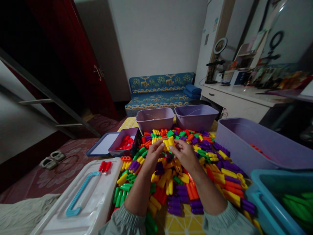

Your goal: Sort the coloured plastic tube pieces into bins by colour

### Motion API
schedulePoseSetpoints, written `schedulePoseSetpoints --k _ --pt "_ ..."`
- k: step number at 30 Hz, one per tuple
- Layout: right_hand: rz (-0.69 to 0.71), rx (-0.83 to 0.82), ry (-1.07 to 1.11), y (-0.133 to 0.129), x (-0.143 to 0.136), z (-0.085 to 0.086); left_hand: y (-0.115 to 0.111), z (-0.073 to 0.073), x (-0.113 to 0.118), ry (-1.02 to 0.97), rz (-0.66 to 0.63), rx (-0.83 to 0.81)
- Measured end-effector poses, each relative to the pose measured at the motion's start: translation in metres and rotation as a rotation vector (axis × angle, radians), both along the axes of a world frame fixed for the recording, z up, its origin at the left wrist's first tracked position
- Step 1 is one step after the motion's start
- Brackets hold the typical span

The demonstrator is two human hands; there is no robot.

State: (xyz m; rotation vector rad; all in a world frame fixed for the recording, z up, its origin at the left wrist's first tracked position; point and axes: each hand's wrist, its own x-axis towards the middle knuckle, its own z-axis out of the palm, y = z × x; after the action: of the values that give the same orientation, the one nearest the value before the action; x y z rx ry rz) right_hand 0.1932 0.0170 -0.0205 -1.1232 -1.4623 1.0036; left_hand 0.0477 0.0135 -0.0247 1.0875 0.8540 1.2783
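Note:
Both my hands meet over a heap of colourful plastic building pieces, made of joined tubes. Between the fingers is a yellow plastic building piece. My left hand grips its left side, and my right hand grips its right side with the thumb in front. Below and around them lie loose purple pieces, orange pieces, green pieces and yellow ones, many still joined in rows.
Purple bins line the back, with another purple bin at right holding orange pieces. A teal bin holds green pieces. At left are a small box of red pieces and a white lid with a blue handle. A patterned sofa stands behind.

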Motion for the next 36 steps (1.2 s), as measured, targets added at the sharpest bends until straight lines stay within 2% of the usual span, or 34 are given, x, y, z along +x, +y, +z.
schedulePoseSetpoints --k 5,8,10,17,22,27,30,33,36 --pt "-0.047 0.015 0.005 0.000 0.001 0.002 0.004 -0.004 -0.003 0.109 0.043 0.072" --pt "-0.067 0.022 -0.003 0.002 0.001 -0.003 0.009 -0.007 -0.005 0.257 0.112 0.203" --pt "-0.071 0.024 0.020 0.005 0.001 -0.008 0.010 -0.006 -0.006 0.300 0.138 0.218" --pt "-0.057 0.046 0.040 0.009 0.001 -0.016 0.000 0.013 -0.003 0.126 0.050 -0.075" --pt "-0.024 0.091 0.033 0.005 -0.004 -0.013 -0.009 0.025 -0.006 0.067 0.013 -0.092" --pt "-0.004 0.017 0.091 0.013 -0.016 -0.012 -0.006 0.034 -0.016 0.009 -0.033 -0.172" --pt "0.021 -0.100 0.135 0.032 -0.025 0.003 0.011 0.049 -0.023 -0.020 -0.063 -0.243" --pt "0.045 -0.164 0.178 0.063 -0.037 0.036 0.043 0.077 -0.027 -0.073 -0.052 -0.242" --pt "0.018 -0.115 0.315 0.093 -0.048 0.071 0.076 0.108 -0.027 -0.213 0.140 -0.185"
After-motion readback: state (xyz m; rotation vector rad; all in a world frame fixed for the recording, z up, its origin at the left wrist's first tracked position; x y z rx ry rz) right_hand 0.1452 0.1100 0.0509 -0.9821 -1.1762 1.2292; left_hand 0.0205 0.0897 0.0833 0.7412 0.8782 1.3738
